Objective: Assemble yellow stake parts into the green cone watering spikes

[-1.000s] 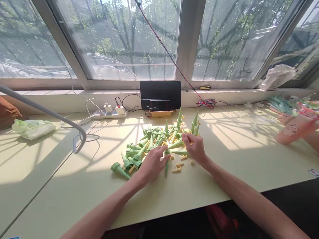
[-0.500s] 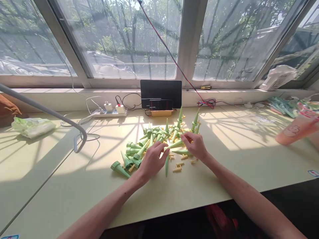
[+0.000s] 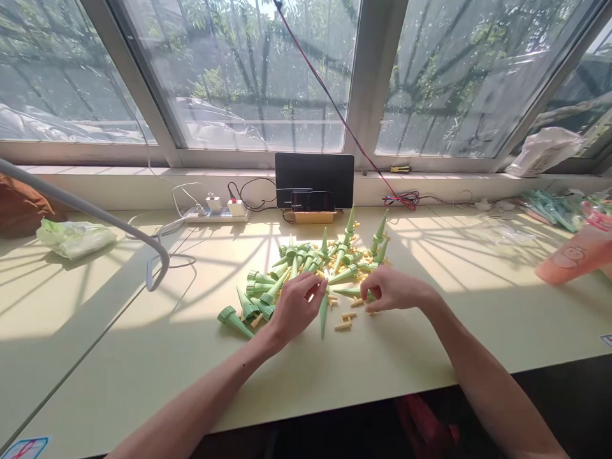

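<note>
My left hand (image 3: 297,305) is over the front of a pile of green plastic spikes (image 3: 268,293). Its thumb and forefinger are pinched together; what lies between the tips is too small to make out. Just below those fingertips, a narrow green spike (image 3: 324,317) points toward me. My right hand (image 3: 394,290) is low on the right side of the pile, fingers curled downward by a green spike (image 3: 347,291) and small yellow pieces. Its fingertips hide whatever they grip. Other yellow valve-like pieces (image 3: 343,326) lie between my hands.
A dark tablet (image 3: 314,175) and a phone (image 3: 313,201) stand behind the pile. Left of them are a power strip (image 3: 215,217), a soft green-white packet (image 3: 75,238) and a grey bent arm (image 3: 95,197). At right is a pink-orange cup (image 3: 568,255).
My right hand has moved from above the spikes down and toward me, to the yellow pieces. My left hand keeps its pinch in nearly the same place. The view has shifted slightly.
</note>
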`<state>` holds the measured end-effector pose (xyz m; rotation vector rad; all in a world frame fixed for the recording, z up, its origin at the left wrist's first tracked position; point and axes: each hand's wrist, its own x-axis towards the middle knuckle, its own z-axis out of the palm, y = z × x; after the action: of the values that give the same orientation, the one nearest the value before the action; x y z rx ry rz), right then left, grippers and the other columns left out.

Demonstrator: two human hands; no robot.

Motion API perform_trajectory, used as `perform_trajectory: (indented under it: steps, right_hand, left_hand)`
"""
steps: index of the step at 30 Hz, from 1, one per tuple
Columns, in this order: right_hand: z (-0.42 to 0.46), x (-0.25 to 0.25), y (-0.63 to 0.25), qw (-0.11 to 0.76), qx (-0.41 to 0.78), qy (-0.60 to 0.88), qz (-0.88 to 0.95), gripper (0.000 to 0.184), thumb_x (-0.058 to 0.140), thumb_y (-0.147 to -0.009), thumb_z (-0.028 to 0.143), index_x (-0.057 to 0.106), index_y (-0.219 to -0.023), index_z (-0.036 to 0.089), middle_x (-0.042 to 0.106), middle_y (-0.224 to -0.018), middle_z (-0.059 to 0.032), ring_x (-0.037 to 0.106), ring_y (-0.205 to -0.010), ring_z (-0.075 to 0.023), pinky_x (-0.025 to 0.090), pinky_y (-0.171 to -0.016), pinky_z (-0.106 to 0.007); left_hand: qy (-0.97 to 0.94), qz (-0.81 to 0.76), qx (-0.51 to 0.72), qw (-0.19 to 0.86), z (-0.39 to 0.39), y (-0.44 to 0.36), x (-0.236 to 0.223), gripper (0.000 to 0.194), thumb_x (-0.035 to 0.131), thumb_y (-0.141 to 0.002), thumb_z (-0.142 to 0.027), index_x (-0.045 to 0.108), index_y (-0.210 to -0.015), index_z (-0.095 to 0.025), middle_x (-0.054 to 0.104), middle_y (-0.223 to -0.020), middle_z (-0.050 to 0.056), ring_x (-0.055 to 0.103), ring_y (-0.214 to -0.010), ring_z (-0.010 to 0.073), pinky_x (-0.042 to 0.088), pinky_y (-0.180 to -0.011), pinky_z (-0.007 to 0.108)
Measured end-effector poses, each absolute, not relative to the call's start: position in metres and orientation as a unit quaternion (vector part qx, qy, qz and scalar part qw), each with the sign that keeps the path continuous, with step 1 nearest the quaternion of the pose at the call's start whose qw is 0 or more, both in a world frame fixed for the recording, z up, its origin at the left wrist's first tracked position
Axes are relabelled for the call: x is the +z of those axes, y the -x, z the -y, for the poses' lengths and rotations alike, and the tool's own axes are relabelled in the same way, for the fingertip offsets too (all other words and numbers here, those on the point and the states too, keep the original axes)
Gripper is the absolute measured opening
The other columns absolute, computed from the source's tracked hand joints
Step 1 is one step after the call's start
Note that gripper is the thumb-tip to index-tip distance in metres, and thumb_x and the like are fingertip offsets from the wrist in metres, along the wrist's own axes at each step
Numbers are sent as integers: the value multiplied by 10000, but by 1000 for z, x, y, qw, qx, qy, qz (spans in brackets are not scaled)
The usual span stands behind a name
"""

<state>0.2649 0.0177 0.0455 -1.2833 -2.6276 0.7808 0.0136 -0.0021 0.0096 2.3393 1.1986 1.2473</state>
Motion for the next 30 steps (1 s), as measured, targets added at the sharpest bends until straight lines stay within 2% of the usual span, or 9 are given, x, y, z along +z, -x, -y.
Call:
perform_trajectory:
  steps: [5, 10, 13, 18, 22, 25, 30]
  right_hand:
    - [-17, 46, -261, 18, 234, 427, 873, 45, 692, -650, 163, 704, -692, 172, 512, -550, 45, 442, -536, -93, 303, -520, -227]
    - [-16, 42, -260, 36, 234, 402, 884, 114, 622, -654, 80, 673, -610, 172, 514, -539, 42, 427, -525, -91, 304, -521, -228]
    - [-15, 41, -260, 83, 238, 391, 886, 142, 613, -693, 86, 649, -589, 176, 489, -505, 51, 396, -479, -82, 286, -494, -226]
    - [-16, 38, -252, 227, 269, 406, 843, 132, 615, -828, 254, 658, -730, 177, 474, -486, 65, 389, -453, -78, 302, -471, -216]
    - [-16, 31, -238, 341, 354, 412, 768, 158, 597, -871, 319, 614, -823, 169, 567, -615, 27, 477, -483, -86, 388, -473, -218]
    - [-14, 21, -228, 391, 419, 387, 723, 185, 585, -888, 366, 581, -878, 182, 588, -657, 22, 511, -459, -94, 430, -448, -232]
    - [-7, 8, -210, 447, 418, 363, 703, 161, 552, -916, 349, 534, -866, 197, 576, -672, 25, 534, -471, -99, 449, -450, -237]
  left_hand:
    - [-796, -411, 429, 117, 1, -15, 10, 285, 519, -926, -237, 529, -651, -162, 460, -606, -26, 392, -543, 88, 325, -546, 237]
    - [-795, -410, 432, 116, 1, -14, 11, 300, 510, -929, -240, 511, -638, -163, 455, -601, -24, 388, -541, 90, 327, -545, 238]
    - [-796, -414, 427, 112, 2, -14, 11, 301, 504, -932, -246, 521, -642, -165, 454, -602, -23, 387, -542, 92, 329, -546, 240]
    - [-802, -412, 421, 101, 2, -14, 12, 263, 506, -929, -250, 580, -690, -169, 494, -612, -18, 410, -538, 92, 343, -541, 238]
    - [-826, -388, 393, 112, 3, -14, 12, 140, 554, -900, -241, 643, -815, -174, 598, -700, 0, 457, -547, 90, 373, -544, 233]
    - [-851, -365, 362, 111, 4, -13, 13, 111, 589, -878, -258, 663, -863, -176, 631, -755, 21, 520, -611, 113, 405, -562, 241]
    - [-871, -352, 328, 95, 4, -13, 14, 124, 605, -868, -278, 674, -893, -178, 632, -769, 36, 571, -696, 147, 458, -619, 267]
